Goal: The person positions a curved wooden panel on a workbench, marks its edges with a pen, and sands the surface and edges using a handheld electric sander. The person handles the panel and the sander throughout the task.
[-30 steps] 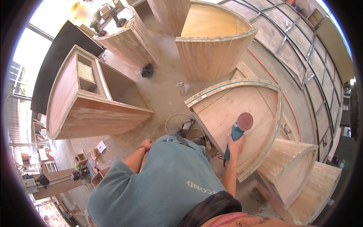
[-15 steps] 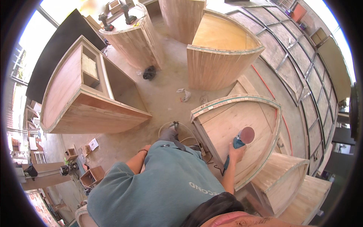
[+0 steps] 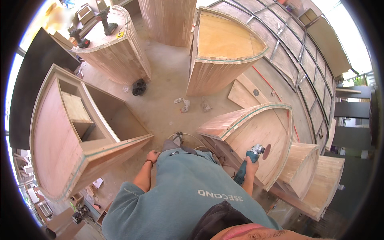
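Observation:
My right hand (image 3: 251, 166) grips the teal body of an angle grinder (image 3: 253, 154). Its reddish-brown sanding disc (image 3: 267, 152) faces right, over the pale top panel of a curved wooden cabinet (image 3: 256, 136). Whether the disc touches the wood I cannot tell. A green-striped edge runs round the cabinet's curved rim. Low beside my hip, my left hand (image 3: 153, 156) hangs near the tip of another wooden cabinet (image 3: 116, 150) with open compartments. Its fingers are too small and partly turned away to read, and no object shows in it.
Two cordless drills (image 3: 105, 22) stand on a curved cabinet (image 3: 116, 60) at the far left. A black bag (image 3: 139, 87) and crumpled plastic (image 3: 183, 105) lie on the floor. A cable (image 3: 194, 136) loops by my feet. Metal frames (image 3: 296, 60) spread at right.
The grinder has turned: its disc faced up toward me and now faces right, showing the metal head. My left hand shows more fully at my side. The whole view has shifted.

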